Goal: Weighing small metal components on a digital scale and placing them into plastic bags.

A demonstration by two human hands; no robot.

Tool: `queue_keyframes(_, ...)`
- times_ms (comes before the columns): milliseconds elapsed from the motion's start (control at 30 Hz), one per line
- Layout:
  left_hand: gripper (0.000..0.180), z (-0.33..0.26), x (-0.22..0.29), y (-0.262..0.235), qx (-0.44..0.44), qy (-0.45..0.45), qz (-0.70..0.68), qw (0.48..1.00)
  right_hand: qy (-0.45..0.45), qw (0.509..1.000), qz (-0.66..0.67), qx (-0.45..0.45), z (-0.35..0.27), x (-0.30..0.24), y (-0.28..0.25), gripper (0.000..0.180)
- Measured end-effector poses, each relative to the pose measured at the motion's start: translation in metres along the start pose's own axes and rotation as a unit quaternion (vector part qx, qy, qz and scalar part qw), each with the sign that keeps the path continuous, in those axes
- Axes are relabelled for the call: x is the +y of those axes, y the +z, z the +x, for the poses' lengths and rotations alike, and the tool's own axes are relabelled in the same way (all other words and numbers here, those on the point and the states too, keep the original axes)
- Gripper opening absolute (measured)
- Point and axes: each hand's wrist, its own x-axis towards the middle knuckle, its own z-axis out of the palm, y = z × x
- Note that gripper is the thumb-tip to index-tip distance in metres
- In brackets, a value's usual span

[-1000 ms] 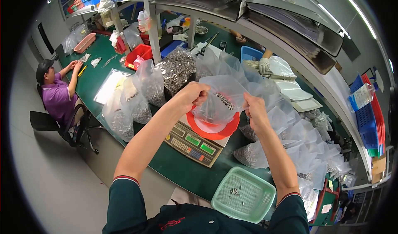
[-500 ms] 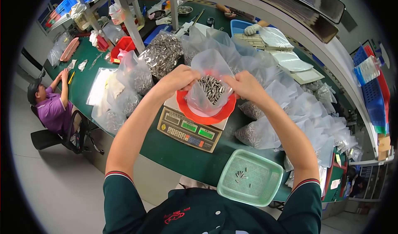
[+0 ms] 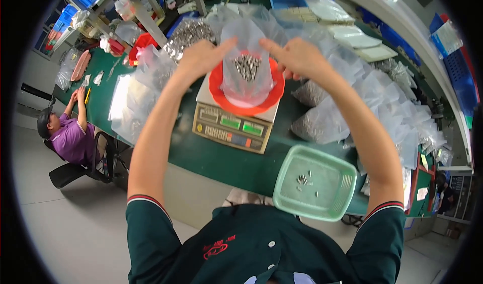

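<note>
On the green workbench (image 3: pixel 214 168), a translucent bag (image 3: pixel 245 87) of metal pins (image 3: pixel 247 67) sits upper centre in a red basin (image 3: pixel 276 92) atop a digital scale (image 3: pixel 231 128). My left hand (image 3: pixel 203 58) and right hand (image 3: pixel 300 57) are half-curled, index fingers (image 3: pixel 272 47) extended by the bag's mouth; whether either grips, I cannot tell.

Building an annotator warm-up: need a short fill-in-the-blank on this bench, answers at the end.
1. The clear bag sits ____ the red bowl.
2. In this view, the green basket is to the ____ of the scale.
3. The seated co-worker wears a ____ shirt.
4. The wearer's hand nearer the co-worker is the ____ one.

Missing: inside; right; purple; left.
</note>
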Motion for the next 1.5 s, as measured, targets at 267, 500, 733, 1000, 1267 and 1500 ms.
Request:
queue_keyframes(267, 0.069, -0.021, -0.008, -0.009, 0.048, 0.052, -0.105, 0.992, 0.006, 1.000, -0.005, 0.015, -0.024, 0.013, -0.013, 0.073)
queue_keyframes(500, 0.068, -0.032, -0.007, -0.012, 0.058, 0.056, -0.095, 0.992, 0.000, 1.000, -0.002, 0.021, -0.032, 0.007, -0.012, 0.072)
queue_keyframes(733, 0.073, -0.031, -0.014, -0.018, 0.023, 0.025, -0.069, 0.997, 0.005, 1.000, 0.003, 0.009, -0.035, -0.005, -0.009, 0.070)
queue_keyframes(1000, 0.068, -0.035, -0.008, -0.013, 0.045, 0.059, -0.098, 0.992, -0.006, 1.000, 0.002, 0.011, -0.035, -0.002, -0.007, 0.070)
queue_keyframes(1267, 0.067, -0.084, -0.029, 0.005, 0.054, 0.027, -0.107, 0.992, -0.068, 0.993, -0.092, 0.031, -0.126, 0.059, 0.033, 0.046)
queue_keyframes(1500, 0.063, -0.172, -0.101, 0.127, -0.108, -0.083, -0.212, 0.968, 0.230, 0.965, 0.003, 0.126, -0.258, 0.248, 0.072, 0.031)
